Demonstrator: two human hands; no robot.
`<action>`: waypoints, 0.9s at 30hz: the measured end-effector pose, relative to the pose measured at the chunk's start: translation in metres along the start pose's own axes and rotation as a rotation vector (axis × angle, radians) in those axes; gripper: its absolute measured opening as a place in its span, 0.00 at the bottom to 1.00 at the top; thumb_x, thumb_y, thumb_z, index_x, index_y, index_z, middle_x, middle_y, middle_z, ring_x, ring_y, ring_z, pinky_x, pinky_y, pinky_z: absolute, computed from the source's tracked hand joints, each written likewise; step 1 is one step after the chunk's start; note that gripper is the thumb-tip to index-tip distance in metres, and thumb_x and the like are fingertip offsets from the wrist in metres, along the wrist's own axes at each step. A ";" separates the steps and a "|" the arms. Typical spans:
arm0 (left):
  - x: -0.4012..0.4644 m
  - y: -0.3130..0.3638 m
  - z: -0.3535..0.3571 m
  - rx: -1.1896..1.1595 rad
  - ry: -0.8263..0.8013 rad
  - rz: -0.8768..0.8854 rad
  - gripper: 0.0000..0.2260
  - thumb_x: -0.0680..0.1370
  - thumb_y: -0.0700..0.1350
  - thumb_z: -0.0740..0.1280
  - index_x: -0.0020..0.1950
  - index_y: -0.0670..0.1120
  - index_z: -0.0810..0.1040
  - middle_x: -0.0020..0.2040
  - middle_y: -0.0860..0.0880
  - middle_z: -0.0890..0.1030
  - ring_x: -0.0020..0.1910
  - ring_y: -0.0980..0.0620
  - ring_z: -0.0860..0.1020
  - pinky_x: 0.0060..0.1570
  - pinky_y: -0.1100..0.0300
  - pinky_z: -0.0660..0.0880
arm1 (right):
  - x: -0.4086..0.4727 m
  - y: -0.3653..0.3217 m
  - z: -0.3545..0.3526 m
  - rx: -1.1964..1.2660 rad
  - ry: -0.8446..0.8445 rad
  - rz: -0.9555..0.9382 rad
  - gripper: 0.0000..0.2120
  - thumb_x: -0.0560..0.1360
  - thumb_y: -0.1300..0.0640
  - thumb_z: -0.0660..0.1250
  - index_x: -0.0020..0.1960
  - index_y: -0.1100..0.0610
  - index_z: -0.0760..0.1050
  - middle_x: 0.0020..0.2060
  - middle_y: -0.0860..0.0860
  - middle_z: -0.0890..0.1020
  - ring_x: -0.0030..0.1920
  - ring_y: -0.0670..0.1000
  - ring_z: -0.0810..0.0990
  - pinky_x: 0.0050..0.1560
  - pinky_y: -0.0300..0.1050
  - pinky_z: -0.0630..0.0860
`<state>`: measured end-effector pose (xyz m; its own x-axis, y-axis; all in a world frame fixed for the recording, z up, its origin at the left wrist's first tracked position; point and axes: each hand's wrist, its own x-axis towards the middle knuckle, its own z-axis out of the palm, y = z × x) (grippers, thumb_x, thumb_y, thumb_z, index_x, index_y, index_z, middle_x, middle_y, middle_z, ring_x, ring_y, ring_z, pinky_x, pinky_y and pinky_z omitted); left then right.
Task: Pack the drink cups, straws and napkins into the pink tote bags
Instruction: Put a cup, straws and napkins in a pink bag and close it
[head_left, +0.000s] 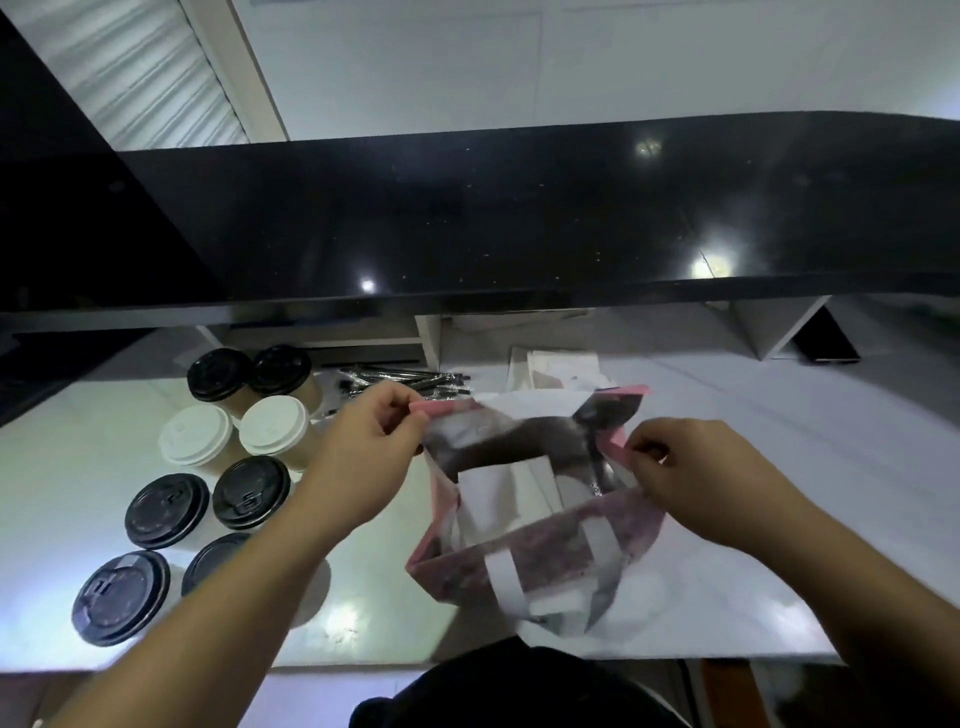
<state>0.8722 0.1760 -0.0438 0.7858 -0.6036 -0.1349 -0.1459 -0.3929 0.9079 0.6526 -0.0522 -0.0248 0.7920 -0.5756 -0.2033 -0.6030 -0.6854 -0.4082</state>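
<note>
A pink tote bag (550, 545) with white handles stands open on the white counter, its mouth spread wide. My left hand (363, 447) pinches the bag's left rim and my right hand (691, 467) pinches its right rim. To the left stand several lidded drink cups, some with black lids (252, 492) and two with white lids (196, 435). A pile of wrapped black straws (400, 382) lies behind my left hand. White napkins (561, 369) lie behind the bag.
A glossy black raised counter (519, 218) runs across the back, overhanging the work surface. The white counter's front edge (623, 657) lies close to my body. A dark flat device (826, 343) leans at the back right.
</note>
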 end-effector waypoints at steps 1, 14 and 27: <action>0.005 0.000 0.001 -0.023 -0.008 -0.006 0.08 0.81 0.46 0.68 0.46 0.58 0.82 0.46 0.52 0.88 0.45 0.55 0.85 0.51 0.46 0.85 | -0.007 0.000 0.001 0.016 0.009 0.000 0.13 0.81 0.45 0.64 0.40 0.47 0.80 0.35 0.45 0.83 0.35 0.46 0.79 0.36 0.46 0.78; -0.010 -0.009 -0.001 -0.198 -0.082 -0.079 0.22 0.80 0.35 0.70 0.64 0.62 0.78 0.63 0.62 0.82 0.63 0.65 0.79 0.60 0.60 0.75 | -0.059 0.029 0.028 0.498 -0.036 -0.060 0.20 0.70 0.35 0.69 0.61 0.35 0.75 0.59 0.33 0.79 0.57 0.40 0.79 0.49 0.38 0.78; -0.041 -0.041 -0.003 -0.137 -0.433 -0.018 0.20 0.80 0.39 0.68 0.67 0.57 0.82 0.66 0.50 0.83 0.66 0.49 0.81 0.65 0.51 0.77 | -0.034 0.040 0.064 0.989 0.037 0.027 0.08 0.79 0.58 0.71 0.54 0.48 0.86 0.50 0.48 0.88 0.51 0.48 0.86 0.46 0.32 0.79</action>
<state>0.8477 0.2187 -0.0742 0.4592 -0.8436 -0.2783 -0.0304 -0.3281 0.9442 0.6076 -0.0315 -0.0916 0.7654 -0.6109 -0.2024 -0.2560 -0.0005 -0.9667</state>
